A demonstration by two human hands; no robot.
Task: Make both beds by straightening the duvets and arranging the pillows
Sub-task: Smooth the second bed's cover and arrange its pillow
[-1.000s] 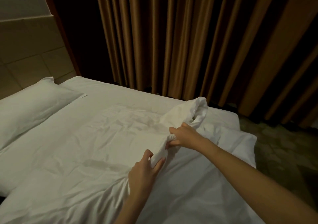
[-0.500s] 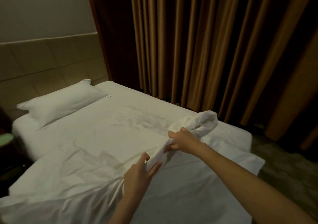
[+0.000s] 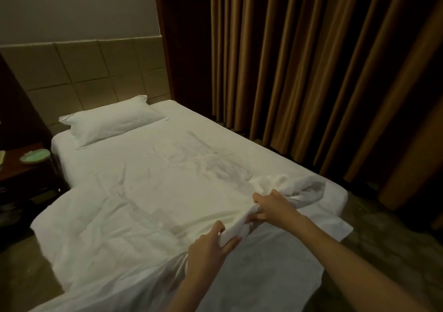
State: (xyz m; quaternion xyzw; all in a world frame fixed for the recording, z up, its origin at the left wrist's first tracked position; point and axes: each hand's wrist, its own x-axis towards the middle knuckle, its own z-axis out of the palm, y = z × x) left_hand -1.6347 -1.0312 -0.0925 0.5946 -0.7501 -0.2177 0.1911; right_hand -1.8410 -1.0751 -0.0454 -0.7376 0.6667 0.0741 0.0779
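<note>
A white duvet [image 3: 143, 203] lies wrinkled over a single bed [image 3: 187, 117], with a bunched fold raised near the foot at the right. My right hand [image 3: 273, 206] grips that bunched fold from above. Closer to me, my left hand [image 3: 211, 244] pinches the same ridge of fabric between thumb and fingers. One white pillow [image 3: 110, 119] lies flat at the head of the bed against the tiled headboard wall.
Brown curtains [image 3: 311, 71] hang along the far side of the bed. A dark bedside table [image 3: 24, 167] with a green dish [image 3: 35, 155] stands at the left. Patterned carpet [image 3: 383, 235] shows at the right and lower left.
The view has swung left and back, bringing in the whole bed, headboard and bedside table. Both hands keep their grip on the duvet fold, which now sits lower and flatter.
</note>
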